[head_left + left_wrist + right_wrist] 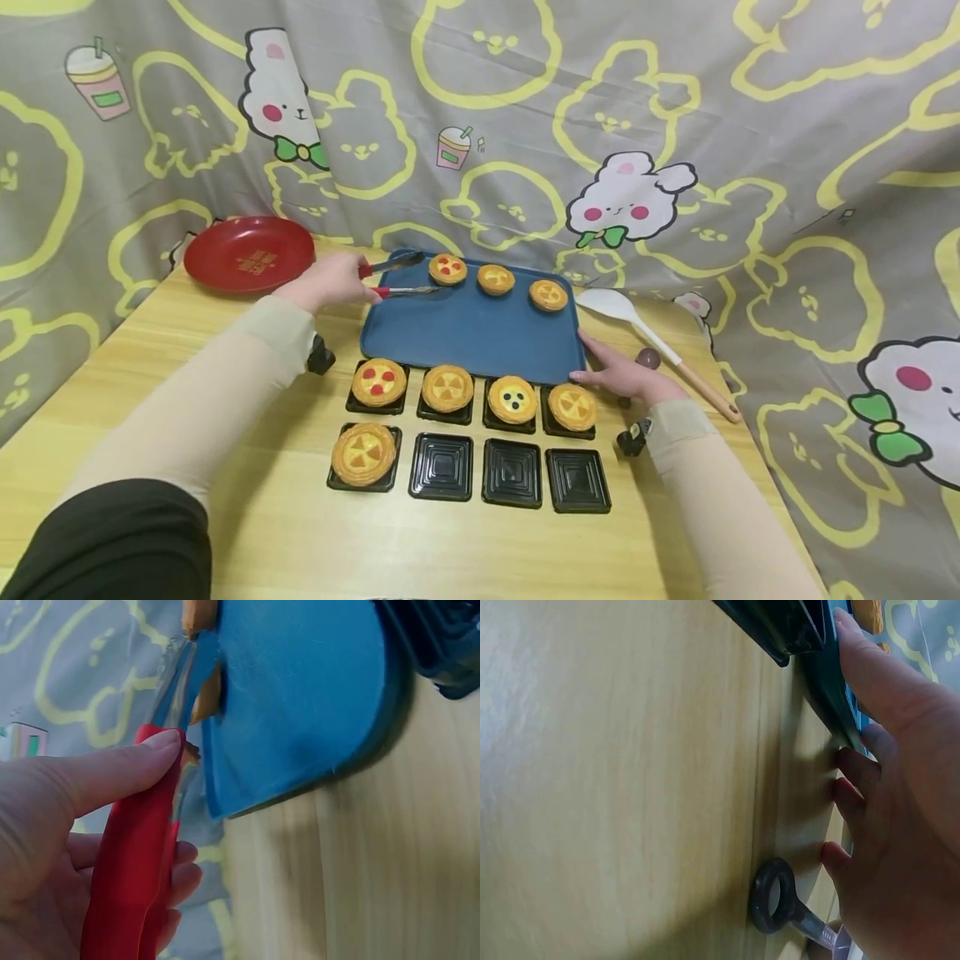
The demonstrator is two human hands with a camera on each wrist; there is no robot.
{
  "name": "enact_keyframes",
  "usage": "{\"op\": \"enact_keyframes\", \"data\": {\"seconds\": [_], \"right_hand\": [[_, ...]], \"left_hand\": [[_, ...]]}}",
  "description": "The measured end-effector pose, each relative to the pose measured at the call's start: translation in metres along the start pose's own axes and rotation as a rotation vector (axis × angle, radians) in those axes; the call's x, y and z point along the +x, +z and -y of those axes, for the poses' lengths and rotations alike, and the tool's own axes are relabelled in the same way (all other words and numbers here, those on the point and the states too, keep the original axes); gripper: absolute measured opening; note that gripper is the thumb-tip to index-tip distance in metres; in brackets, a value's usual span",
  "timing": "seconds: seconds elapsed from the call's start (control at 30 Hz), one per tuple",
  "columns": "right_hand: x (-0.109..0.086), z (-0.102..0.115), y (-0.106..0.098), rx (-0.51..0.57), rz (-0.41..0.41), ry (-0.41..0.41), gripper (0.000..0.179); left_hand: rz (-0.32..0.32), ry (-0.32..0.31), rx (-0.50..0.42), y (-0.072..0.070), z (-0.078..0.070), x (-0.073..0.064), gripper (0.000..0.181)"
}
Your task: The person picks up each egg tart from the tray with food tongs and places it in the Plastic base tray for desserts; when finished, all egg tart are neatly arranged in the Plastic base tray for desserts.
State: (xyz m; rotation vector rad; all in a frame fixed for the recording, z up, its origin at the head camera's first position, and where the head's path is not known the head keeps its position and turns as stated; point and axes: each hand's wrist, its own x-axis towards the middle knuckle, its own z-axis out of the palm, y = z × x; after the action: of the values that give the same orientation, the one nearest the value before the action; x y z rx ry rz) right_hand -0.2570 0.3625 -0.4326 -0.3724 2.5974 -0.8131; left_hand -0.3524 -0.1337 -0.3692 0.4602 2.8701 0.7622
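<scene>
The left hand (326, 283) grips red-handled metal tongs (127, 855), whose arms stand apart in the head view; its wrist view shows the thumb pressed on the handle. The right hand (622, 372) pinches a corner of the blue rectangular tray (472, 333) between the hands, which bears three round golden tarts (496, 281). Only the right wrist view shows a dark ring-shaped handle (761, 907) near that hand's fingers. Beyond both hands, the pale wood-grain table (442, 550) meets a grey cloth (517, 125) with yellow cartoon outlines.

plate (250, 254) left of tray (480, 333); spoon (660, 345) right; three tarts (496, 282) on tray
</scene>
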Motion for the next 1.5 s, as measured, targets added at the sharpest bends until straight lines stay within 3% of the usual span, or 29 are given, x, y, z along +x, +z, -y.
{"op": "enact_keyframes", "data": {"seconds": [0.17,0.33,0.53,0.7,0.87,1.1,1.33,1.5], "right_hand": [[0.002,-0.001,-0.001,-0.003,0.007,-0.018,0.097],[0.005,-0.002,0.0,-0.01,-0.001,-0.003,0.098],[0.011,-0.009,0.0,-0.002,0.008,0.02,0.1],[0.01,-0.006,-0.002,-0.014,0.005,0.018,0.1],[0.004,0.003,-0.002,-0.034,-0.003,-0.003,0.099],[-0.001,0.005,0.0,-0.021,-0.008,-0.034,0.098],[0.0,0.0,0.0,-0.023,-0.009,0.0,0.098],[0.0,-0.003,0.001,-0.013,-0.008,-0.005,0.099]], "left_hand": [[-0.007,0.013,0.011,0.008,-0.005,0.019,0.061],[-0.002,-0.012,0.033,0.014,-0.01,0.031,0.069],[-0.042,-0.035,0.018,0.011,-0.014,0.027,0.048],[-0.054,-0.02,-0.026,0.0,-0.019,0.014,0.054],[-0.03,0.018,-0.048,-0.016,-0.027,-0.01,0.058],[-0.007,0.136,-0.058,-0.03,-0.04,-0.062,0.049],[0.089,0.215,-0.06,-0.029,-0.055,-0.119,0.056],[0.193,0.344,0.003,-0.02,-0.062,-0.15,0.054]]}}
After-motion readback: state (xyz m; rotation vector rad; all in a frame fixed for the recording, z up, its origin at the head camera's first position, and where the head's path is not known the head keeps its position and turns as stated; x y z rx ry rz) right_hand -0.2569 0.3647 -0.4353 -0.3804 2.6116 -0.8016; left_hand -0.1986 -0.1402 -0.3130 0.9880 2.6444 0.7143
